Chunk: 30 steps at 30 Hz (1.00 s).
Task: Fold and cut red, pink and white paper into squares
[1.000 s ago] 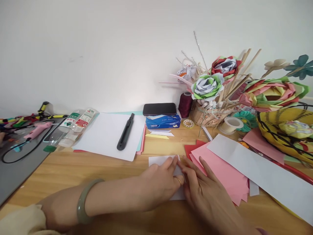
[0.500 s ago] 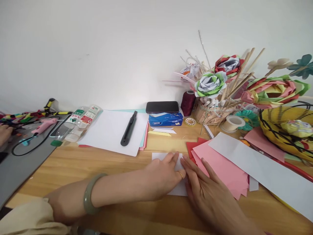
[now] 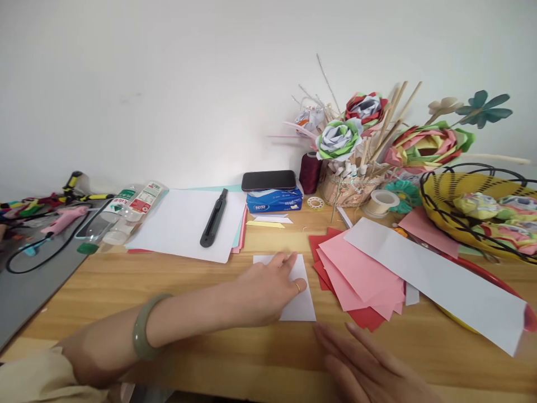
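Observation:
A small white sheet of paper [image 3: 302, 308] lies flat on the wooden table in front of me. My left hand [image 3: 265, 290], a ring on one finger and a green bangle on the wrist, rests across it. Its fingertips press on the paper near the far edge, with the thumb held apart, and much of the sheet's left side is hidden beneath it. Nearer to me, my right hand [image 3: 364, 366] is open and holds nothing. Its fingers stretch toward the sheet's near right corner.
To the right are pink sheets [image 3: 356, 268], red sheets [image 3: 321, 274] and a long white strip [image 3: 436, 285]. A black utility knife [image 3: 213, 219] lies on white paper [image 3: 168, 224] at left. Behind stand a tissue pack [image 3: 273, 201] with a phone [image 3: 268, 181], paper flowers [image 3: 339, 139] and a yellow basket [image 3: 436, 207].
My right hand has come off the sheet and moved down toward me, uncovering its right edge. My left hand stays on the paper. The view has shifted slightly to the right.

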{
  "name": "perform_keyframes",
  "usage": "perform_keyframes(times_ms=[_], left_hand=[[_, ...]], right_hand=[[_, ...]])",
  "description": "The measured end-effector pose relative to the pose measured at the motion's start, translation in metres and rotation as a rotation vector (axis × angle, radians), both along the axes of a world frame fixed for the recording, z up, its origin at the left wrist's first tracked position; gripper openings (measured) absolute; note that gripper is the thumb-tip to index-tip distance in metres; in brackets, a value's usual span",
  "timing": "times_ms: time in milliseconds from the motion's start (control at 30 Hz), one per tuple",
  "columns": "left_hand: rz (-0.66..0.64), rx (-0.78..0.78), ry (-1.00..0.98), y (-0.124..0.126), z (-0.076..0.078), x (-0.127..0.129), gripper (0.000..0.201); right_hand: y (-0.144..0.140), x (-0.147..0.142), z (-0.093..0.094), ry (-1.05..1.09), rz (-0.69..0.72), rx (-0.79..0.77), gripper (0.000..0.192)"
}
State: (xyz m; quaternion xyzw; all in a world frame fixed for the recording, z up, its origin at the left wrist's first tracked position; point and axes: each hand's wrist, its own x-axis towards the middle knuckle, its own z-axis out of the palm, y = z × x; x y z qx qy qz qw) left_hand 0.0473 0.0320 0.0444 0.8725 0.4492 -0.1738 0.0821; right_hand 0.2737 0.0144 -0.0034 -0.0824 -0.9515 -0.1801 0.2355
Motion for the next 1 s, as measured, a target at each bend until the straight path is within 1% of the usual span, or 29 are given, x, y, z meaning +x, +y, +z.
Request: perform_keyframes(times_ms=[100,200,300,400,500,533,567,600,633,667,700,733,767,800,833,867,933,1000], left_hand=[[0.010,0.056,-0.051,-0.004,-0.009,-0.005,0.041],[0.030,0.121,-0.105,-0.010,-0.024,-0.009,0.038],[0.017,0.159,-0.134,-0.022,-0.034,-0.018,0.041],[-0.035,0.098,-0.183,-0.038,-0.032,-0.035,0.051],[-0.086,0.006,-0.351,-0.054,-0.024,-0.060,0.048],[-0.074,-0.002,-0.435,-0.058,-0.021,-0.070,0.043],[-0.024,0.022,-0.520,-0.060,-0.019,-0.079,0.038],[0.069,0.105,-0.601,-0.060,-0.018,-0.088,0.033],[0.195,0.231,-0.654,-0.059,-0.017,-0.096,0.030],[0.340,0.391,-0.661,-0.056,-0.016,-0.103,0.029],[0.489,0.552,-0.621,-0.051,-0.016,-0.109,0.027],[0.624,0.667,-0.539,-0.045,-0.015,-0.113,0.028],[0.744,0.722,-0.446,-0.038,-0.016,-0.116,0.032],[0.844,0.716,-0.363,-0.031,-0.016,-0.118,0.038],[0.922,0.668,-0.302,-0.023,-0.017,-0.120,0.044],[0.971,0.608,-0.267,-0.016,-0.017,-0.121,0.048],[1.003,0.509,-0.258,-0.004,-0.020,-0.125,0.043],[1.013,0.461,-0.285,0.004,-0.023,-0.130,0.033]], right_hand=[[0.002,0.000,-0.001,-0.006,-0.044,-0.014,0.032],[0.001,-0.001,-0.008,-0.032,-0.168,-0.035,0.035],[-0.002,-0.001,-0.015,-0.018,-0.207,-0.096,0.039],[-0.004,0.000,-0.017,-0.001,-0.208,-0.165,0.046],[-0.004,0.002,-0.015,-0.003,-0.175,-0.151,0.051],[-0.004,0.003,-0.015,-0.004,-0.164,-0.146,0.052],[-0.003,0.002,-0.015,-0.003,-0.156,-0.151,0.051],[-0.002,0.002,-0.015,0.004,-0.152,-0.164,0.050],[-0.001,0.000,-0.016,0.010,-0.147,-0.180,0.049],[0.001,-0.002,-0.018,0.016,-0.145,-0.200,0.048],[0.002,-0.004,-0.020,0.019,-0.146,-0.220,0.047],[0.004,-0.006,-0.022,0.018,-0.139,-0.234,0.045],[0.006,-0.009,-0.024,0.015,-0.129,-0.241,0.044],[0.007,-0.010,-0.025,0.014,-0.116,-0.241,0.044],[0.009,-0.011,-0.025,0.019,-0.106,-0.236,0.044],[0.010,-0.012,-0.024,0.034,-0.103,-0.228,0.044],[0.010,-0.010,-0.019,0.079,-0.116,-0.223,0.043],[0.011,-0.006,-0.010,0.134,-0.136,-0.230,0.039]])
